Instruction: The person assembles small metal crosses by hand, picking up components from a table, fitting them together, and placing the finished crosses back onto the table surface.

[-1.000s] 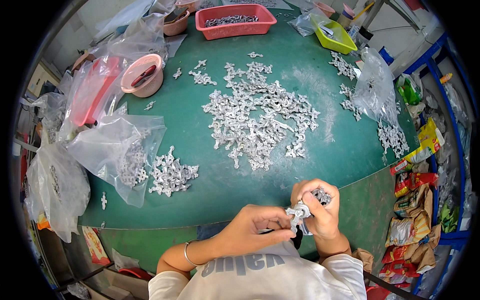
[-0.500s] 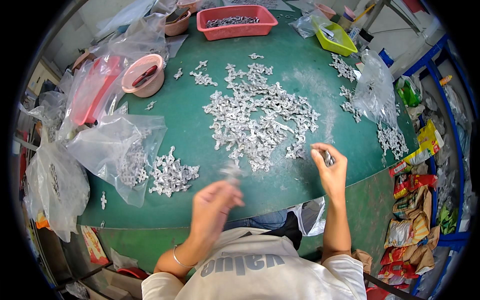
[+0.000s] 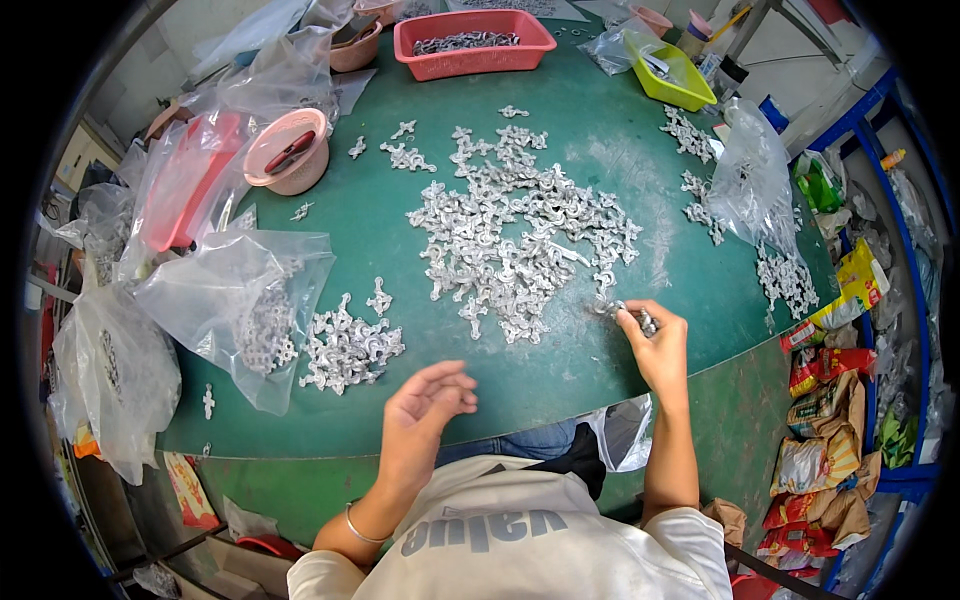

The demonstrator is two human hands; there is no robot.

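Note:
A wide heap of small silvery metal castings [image 3: 520, 235], knobbly and cross-shaped, covers the middle of the green table. My right hand [image 3: 660, 350] is at the heap's near right edge, closed round several of these castings. One casting [image 3: 606, 306] shows at its fingertips; whether it is gripped or only touched I cannot tell. My left hand [image 3: 428, 405] hovers over the near table edge, fingers loosely bent and apart, with nothing in it. To its left is a smaller pile of castings [image 3: 348, 352], with a single casting [image 3: 379, 297] just beyond it.
A clear plastic bag [image 3: 225, 300] with castings inside lies left of the small pile. Beyond it stands a pink bowl [image 3: 300, 172] holding red-handled pliers [image 3: 290, 152]. A red tray [image 3: 475, 65] and a yellow-green basket [image 3: 675, 80] stand at the back. Another bag [image 3: 750, 180] lies at right among castings.
The blurred casting at my left hand is gone from it, and a single casting now lies beyond the small pile. My right hand has moved slightly nearer and left, to castings at the heap's edge.

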